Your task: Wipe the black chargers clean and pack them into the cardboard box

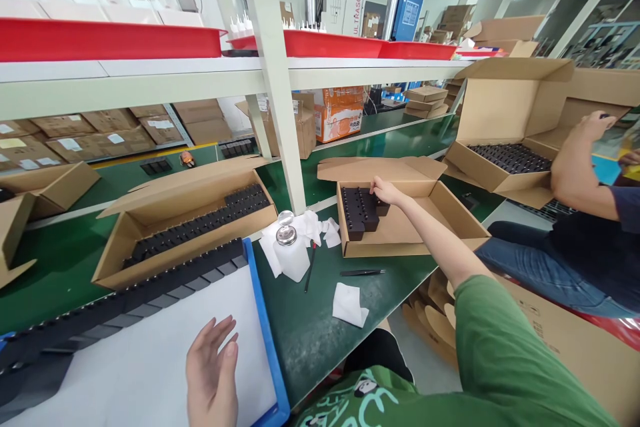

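My right hand (386, 191) reaches into an open cardboard box (407, 244), its fingers closed on the top of a black block (381, 207). Rows of similar black blocks (359, 207) stand at the left end of that box. My left hand (213, 374) holds nothing, fingers apart, above the white inside of a blue-rimmed tray (267, 340). Along the tray's far side runs a line of black blocks (150, 307).
Another open box (107, 267) with black blocks stands behind the tray. Between the boxes are a white pump bottle (293, 257), tissues and a red-tipped stick (311, 267). Tweezers (363, 272) and a folded tissue (349, 305) lie in front. A shelf post (280, 80) rises behind. A co-worker (575, 240) sits right.
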A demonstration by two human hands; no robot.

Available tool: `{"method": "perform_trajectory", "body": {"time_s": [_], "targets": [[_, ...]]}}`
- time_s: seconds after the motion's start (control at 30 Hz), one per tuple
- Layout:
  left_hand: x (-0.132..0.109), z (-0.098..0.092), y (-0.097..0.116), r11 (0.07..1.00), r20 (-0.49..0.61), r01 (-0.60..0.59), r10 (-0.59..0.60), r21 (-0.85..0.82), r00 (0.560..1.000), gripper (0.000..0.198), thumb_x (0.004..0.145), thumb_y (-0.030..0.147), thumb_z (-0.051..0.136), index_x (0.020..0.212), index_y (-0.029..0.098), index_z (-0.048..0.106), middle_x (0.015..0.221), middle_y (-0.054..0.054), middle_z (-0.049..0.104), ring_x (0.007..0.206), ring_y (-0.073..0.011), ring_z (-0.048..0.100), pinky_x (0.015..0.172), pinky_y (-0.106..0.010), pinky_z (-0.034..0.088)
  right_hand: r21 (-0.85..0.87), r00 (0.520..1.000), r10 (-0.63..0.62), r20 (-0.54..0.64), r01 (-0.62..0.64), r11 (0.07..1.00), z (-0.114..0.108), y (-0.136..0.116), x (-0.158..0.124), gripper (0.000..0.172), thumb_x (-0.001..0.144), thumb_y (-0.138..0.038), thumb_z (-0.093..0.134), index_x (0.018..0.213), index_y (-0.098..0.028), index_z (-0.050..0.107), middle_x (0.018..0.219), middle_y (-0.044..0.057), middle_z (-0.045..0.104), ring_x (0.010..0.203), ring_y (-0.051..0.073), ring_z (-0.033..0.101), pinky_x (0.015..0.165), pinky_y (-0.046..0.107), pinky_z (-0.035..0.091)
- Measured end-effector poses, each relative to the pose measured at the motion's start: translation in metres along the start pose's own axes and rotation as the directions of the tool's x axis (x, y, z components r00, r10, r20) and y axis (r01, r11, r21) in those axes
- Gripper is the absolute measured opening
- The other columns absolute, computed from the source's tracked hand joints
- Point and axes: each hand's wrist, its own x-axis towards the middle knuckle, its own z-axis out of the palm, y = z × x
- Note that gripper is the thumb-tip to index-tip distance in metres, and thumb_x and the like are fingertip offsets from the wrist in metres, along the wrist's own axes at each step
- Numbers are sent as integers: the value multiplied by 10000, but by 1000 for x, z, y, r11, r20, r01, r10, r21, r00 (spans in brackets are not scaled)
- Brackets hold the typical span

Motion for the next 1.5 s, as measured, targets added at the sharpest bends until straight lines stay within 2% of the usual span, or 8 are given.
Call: {"method": "perform_trajectory", "body": {"time_s": [0.3, 0.63, 0.8, 0.93, 1.13, 1.3, 1.4, 1.5], "targets": [[0, 0, -1, 1000, 9, 10, -10, -6, 1000, 554, 834, 549, 683, 1283, 267, 524, 1278, -106, 582, 1256, -341, 549, 1106, -634, 397, -120, 995, -105, -4, 103, 987, 3, -6, 1, 353, 963, -392, 603, 1231, -162, 597, 1264, 95, 604, 1129, 220, 609, 968, 450, 541], [0, 0, -1, 1000, -15, 7, -7, 13, 1000, 575, 842, 561, 673, 1303, 257, 511, 1279, -119, 582, 1249, -347, 550, 1094, -645, 393, -78, 983, -140, 119, 150, 986, -8, -34, 39, 320, 977, -396, 581, 1206, -176, 611, 1233, 87, 621, 1067, 193, 629, 932, 407, 560], [-1, 2, 2, 1000, -65, 12, -10, 25, 998, 602, 842, 588, 661, 1302, 232, 509, 1244, -126, 602, 1215, -326, 578, 1069, -577, 443, -47, 985, -141, 96, 146, 988, 1, -31, 16, 334, 976, -389, 581, 1240, -184, 595, 1270, 96, 604, 1101, 203, 619, 957, 424, 549], [-1, 5, 1, 998, -27, -3, 5, 58, 1000, 606, 840, 618, 640, 1301, 248, 506, 1263, -119, 599, 1222, -339, 574, 1054, -587, 453, -10, 976, -170, 138, 173, 985, 9, -27, -16, 370, 972, -378, 587, 1282, -177, 569, 1295, 101, 591, 1123, 217, 614, 968, 446, 544], [-1, 4, -2, 996, -32, 2, 0, 90, 999, 650, 817, 606, 668, 1329, 246, 493, 1238, -109, 610, 1230, -324, 581, 1054, -530, 484, 84, 939, -225, 262, 210, 974, -12, -20, -51, 318, 981, -368, 576, 1246, -194, 599, 1287, 96, 606, 1106, 197, 623, 967, 419, 551], [6, -3, -9, 990, 1, 77, -78, 122, 997, 742, 753, 660, 694, 1327, 239, 484, 1235, -120, 622, 1217, -351, 586, 1072, -606, 445, 104, 956, -175, 237, 155, 983, -28, -23, -41, 347, 978, -384, 582, 1244, -163, 589, 1212, 89, 634, 1042, 191, 648, 916, 408, 570], [8, -3, -9, 986, 8, 98, -100, 132, 995, 765, 740, 678, 696, 1332, 245, 479, 1242, -122, 619, 1238, -366, 570, 1093, -642, 408, 63, 978, -141, 154, 132, 989, -20, -37, -24, 357, 977, -388, 578, 1271, -185, 578, 1309, 103, 589, 1136, 214, 611, 986, 446, 536], [7, -2, -8, 986, -27, 112, -110, 120, 994, 755, 748, 671, 701, 1334, 249, 482, 1230, -129, 613, 1258, -387, 552, 1090, -663, 400, 27, 977, -146, 154, 143, 989, -8, -51, -17, 355, 974, -379, 585, 1272, -187, 577, 1307, 104, 586, 1128, 213, 611, 975, 438, 542]]}}
